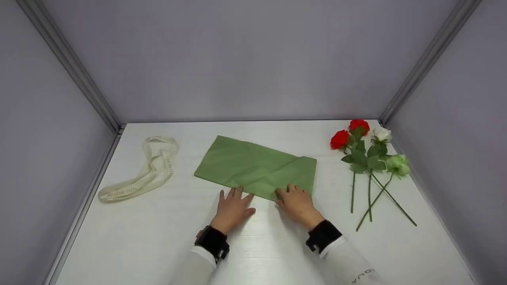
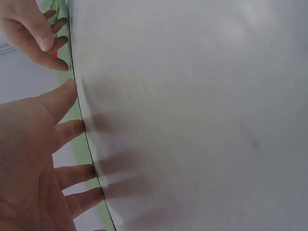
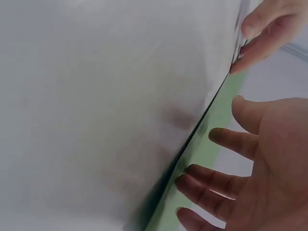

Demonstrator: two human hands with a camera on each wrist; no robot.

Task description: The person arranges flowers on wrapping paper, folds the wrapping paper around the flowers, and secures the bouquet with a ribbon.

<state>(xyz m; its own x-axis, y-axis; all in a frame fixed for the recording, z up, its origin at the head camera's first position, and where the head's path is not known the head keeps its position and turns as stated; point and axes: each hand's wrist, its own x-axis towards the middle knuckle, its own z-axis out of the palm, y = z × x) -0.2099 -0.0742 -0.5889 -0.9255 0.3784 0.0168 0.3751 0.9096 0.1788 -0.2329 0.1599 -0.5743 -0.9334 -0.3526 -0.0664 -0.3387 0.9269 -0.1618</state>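
A green sheet of wrapping material (image 1: 257, 164), creased and apparently folded, lies slanted in the middle of the white table. Along its near edge rest the fingertips of my left hand (image 1: 233, 209), with the fingers spread and the thumb out to the side. My right hand (image 1: 296, 202) is on the sheet's near edge toward its right corner, fingers slightly bent. In the right wrist view the fingers of the right hand (image 3: 260, 163) are spread over the green sheet (image 3: 211, 130) and pinch nothing. The left wrist view shows the left hand (image 2: 29, 149) with its fingertips at the edge.
To the left lies a loosely looped cream ribbon (image 1: 158, 166) with printed lettering. Several flowers lie at the right: red ones (image 1: 339, 139), a white one (image 1: 382, 133) and a pale green one (image 1: 398, 165), their stems crossing. Grey walls (image 1: 253, 59) enclose the table's back and sides.
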